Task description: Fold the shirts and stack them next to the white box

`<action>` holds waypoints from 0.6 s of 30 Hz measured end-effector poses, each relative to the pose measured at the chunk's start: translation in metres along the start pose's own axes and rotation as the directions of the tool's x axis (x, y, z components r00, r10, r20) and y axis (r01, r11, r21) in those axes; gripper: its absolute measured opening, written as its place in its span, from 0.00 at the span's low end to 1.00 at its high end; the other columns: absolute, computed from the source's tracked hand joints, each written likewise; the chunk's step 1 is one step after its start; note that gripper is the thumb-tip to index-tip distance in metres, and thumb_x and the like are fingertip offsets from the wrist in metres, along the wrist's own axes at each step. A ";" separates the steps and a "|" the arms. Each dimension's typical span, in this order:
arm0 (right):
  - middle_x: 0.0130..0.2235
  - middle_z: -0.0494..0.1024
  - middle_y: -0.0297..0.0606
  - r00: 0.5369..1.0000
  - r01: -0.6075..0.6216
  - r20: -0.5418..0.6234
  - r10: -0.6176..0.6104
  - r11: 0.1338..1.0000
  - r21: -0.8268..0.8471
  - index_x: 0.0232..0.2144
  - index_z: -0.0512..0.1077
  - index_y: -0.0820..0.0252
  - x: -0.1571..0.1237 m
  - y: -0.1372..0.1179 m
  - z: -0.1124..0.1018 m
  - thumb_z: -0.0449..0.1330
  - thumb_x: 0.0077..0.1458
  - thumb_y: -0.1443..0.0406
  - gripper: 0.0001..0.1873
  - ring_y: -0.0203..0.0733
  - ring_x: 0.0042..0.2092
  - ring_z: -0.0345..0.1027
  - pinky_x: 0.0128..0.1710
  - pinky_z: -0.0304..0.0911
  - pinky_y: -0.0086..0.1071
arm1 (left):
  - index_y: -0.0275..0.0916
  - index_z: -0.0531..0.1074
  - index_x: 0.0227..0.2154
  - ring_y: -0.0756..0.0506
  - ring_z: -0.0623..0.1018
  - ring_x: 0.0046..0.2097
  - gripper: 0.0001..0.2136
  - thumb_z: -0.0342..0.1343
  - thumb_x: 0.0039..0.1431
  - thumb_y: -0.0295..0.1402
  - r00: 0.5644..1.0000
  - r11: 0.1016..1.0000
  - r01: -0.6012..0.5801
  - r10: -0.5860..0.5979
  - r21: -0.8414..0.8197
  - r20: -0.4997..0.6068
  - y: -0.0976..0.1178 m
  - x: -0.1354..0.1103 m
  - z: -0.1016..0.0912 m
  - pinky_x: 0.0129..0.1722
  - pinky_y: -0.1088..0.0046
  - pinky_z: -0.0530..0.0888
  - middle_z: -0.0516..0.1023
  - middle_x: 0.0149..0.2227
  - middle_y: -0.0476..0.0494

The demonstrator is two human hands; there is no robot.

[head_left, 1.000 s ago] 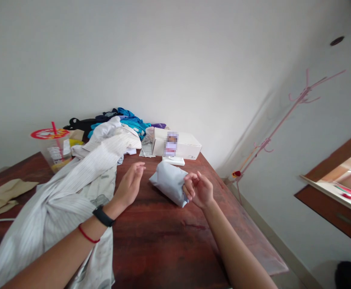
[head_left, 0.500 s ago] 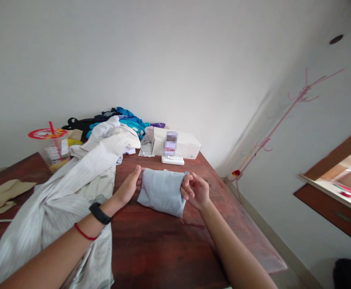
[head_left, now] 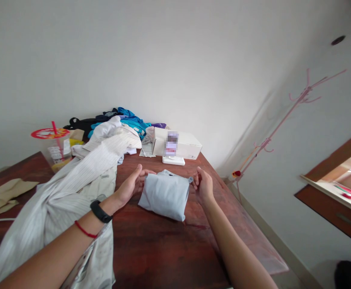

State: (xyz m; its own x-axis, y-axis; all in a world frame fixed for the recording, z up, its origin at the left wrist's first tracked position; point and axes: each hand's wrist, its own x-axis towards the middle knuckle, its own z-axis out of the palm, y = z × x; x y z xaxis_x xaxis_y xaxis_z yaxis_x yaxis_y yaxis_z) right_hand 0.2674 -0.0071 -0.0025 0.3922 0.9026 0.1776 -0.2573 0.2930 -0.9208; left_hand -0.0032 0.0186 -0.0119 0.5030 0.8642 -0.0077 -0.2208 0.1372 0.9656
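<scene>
The left hand (head_left: 131,185), loosely open, is at the left edge of a folded, pale blue-grey cloth bundle (head_left: 165,196) on the reddish-brown wooden desk (head_left: 163,253). The right hand (head_left: 203,184) curls by its far right corner; I cannot tell whether it grips.

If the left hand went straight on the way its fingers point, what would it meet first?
The left hand would probably meet the grey bundle first; whether they touch now is unclear.

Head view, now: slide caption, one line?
Left hand and right hand flank a grey-blue bundle at a reddish-brown table, striped garment at left, white box behind.
</scene>
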 end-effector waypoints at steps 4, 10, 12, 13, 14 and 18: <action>0.20 0.69 0.31 0.995 -0.083 -0.064 0.079 0.995 -0.061 0.22 0.69 0.58 0.008 0.012 -0.002 0.65 0.48 0.54 0.15 0.34 0.20 0.62 0.19 0.58 0.28 | 0.37 0.73 0.48 0.43 0.80 0.32 0.34 0.40 0.63 0.62 0.997 0.999 0.038 -0.036 -0.032 0.069 0.006 -0.007 0.003 0.32 0.69 0.72 0.82 0.32 0.41; 0.30 0.77 0.36 0.978 -0.192 0.054 0.201 0.970 -0.149 0.26 0.74 0.60 0.005 0.018 0.000 0.65 0.46 0.54 0.14 0.37 0.29 0.70 0.29 0.68 0.30 | 0.35 0.77 0.44 0.42 0.75 0.20 0.39 0.32 0.62 0.64 0.961 0.997 0.073 -0.073 0.007 0.266 0.012 -0.016 0.005 0.31 0.64 0.72 0.66 0.12 0.50; 0.31 0.77 0.36 0.971 -0.187 0.109 0.214 0.959 -0.214 0.26 0.74 0.60 0.002 0.018 0.001 0.65 0.47 0.53 0.15 0.37 0.31 0.70 0.31 0.67 0.30 | 0.36 0.76 0.44 0.43 0.76 0.22 0.37 0.34 0.62 0.64 0.966 0.997 0.078 -0.079 0.016 0.246 0.011 -0.014 0.005 0.30 0.65 0.72 0.73 0.18 0.46; 0.32 0.78 0.37 0.966 -0.182 0.135 0.221 0.950 -0.255 0.26 0.75 0.60 0.000 0.018 0.002 0.64 0.48 0.53 0.16 0.37 0.32 0.71 0.31 0.67 0.29 | 0.37 0.75 0.44 0.42 0.78 0.24 0.36 0.36 0.62 0.64 0.971 0.997 0.075 -0.078 0.022 0.226 0.010 -0.012 0.005 0.31 0.65 0.73 0.76 0.22 0.44; 0.32 0.78 0.37 0.960 -0.175 0.161 0.231 0.938 -0.298 0.26 0.75 0.60 -0.001 0.018 0.003 0.64 0.48 0.52 0.16 0.37 0.33 0.71 0.32 0.66 0.29 | 0.37 0.74 0.44 0.42 0.80 0.27 0.35 0.37 0.62 0.64 0.976 0.997 0.071 -0.077 0.036 0.206 0.009 -0.010 0.005 0.33 0.65 0.73 0.79 0.26 0.42; 0.34 0.79 0.40 0.938 -0.113 0.252 0.239 0.895 -0.431 0.29 0.77 0.61 -0.002 0.023 0.004 0.65 0.48 0.52 0.17 0.40 0.36 0.72 0.35 0.67 0.31 | 0.37 0.75 0.46 0.39 0.81 0.40 0.32 0.43 0.62 0.62 0.993 0.976 0.014 -0.039 0.217 0.111 0.001 -0.005 0.005 0.36 0.67 0.73 0.82 0.42 0.34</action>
State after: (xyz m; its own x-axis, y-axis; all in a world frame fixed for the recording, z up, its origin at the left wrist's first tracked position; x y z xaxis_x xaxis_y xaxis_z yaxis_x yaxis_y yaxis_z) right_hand 0.2571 -0.0010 -0.0231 0.0841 0.9959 0.0337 0.1059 0.0247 -0.9941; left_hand -0.0013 0.0120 -0.0093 0.6006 0.7994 -0.0162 -0.0274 0.0408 0.9988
